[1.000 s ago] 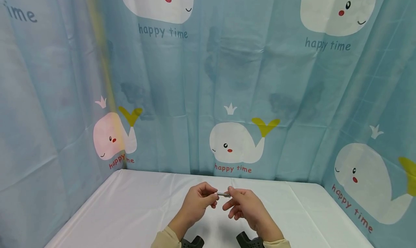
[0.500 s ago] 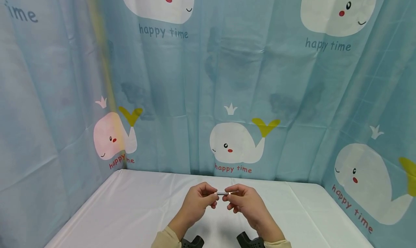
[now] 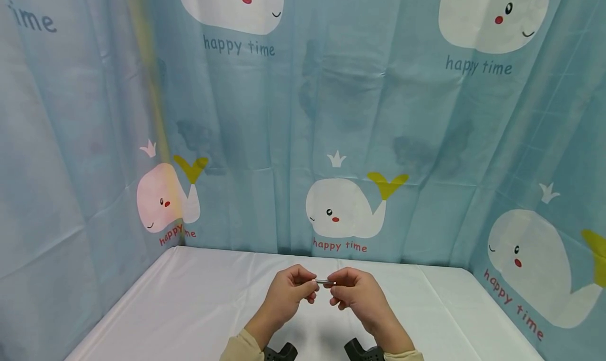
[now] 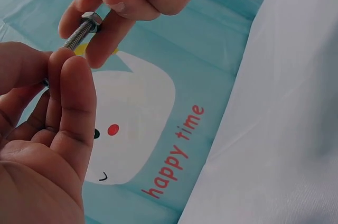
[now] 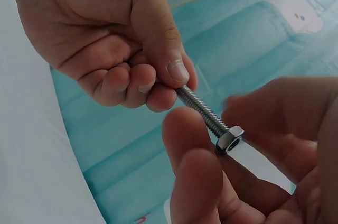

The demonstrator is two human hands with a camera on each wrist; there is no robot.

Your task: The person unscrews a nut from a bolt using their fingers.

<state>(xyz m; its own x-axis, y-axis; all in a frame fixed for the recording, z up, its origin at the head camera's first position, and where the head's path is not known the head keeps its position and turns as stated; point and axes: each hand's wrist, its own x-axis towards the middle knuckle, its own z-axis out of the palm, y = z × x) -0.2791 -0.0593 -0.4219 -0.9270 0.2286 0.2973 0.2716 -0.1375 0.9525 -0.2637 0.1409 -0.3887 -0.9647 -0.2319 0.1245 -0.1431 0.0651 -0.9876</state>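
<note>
A threaded steel bolt (image 5: 199, 109) is held level above the white table (image 3: 199, 298), between my two hands. My left hand (image 3: 290, 289) grips its near end with thumb and curled fingers. A hex nut (image 5: 229, 139) sits on the bolt's far end, and my right hand (image 3: 352, 291) pinches that nut between thumb and fingertips. In the left wrist view the bolt (image 4: 77, 34) and nut (image 4: 92, 21) show at the top left, between the two hands. In the head view only a short silver stretch of the bolt (image 3: 324, 281) shows.
A blue curtain (image 3: 331, 113) printed with white whales and "happy time" closes in the table at the back and on both sides. Black wrist camera mounts (image 3: 279, 352) show at the bottom edge.
My right hand's fingers, spread a second ago, have curled in around the nut and moved slightly left. The left hand and bolt have stayed in place.
</note>
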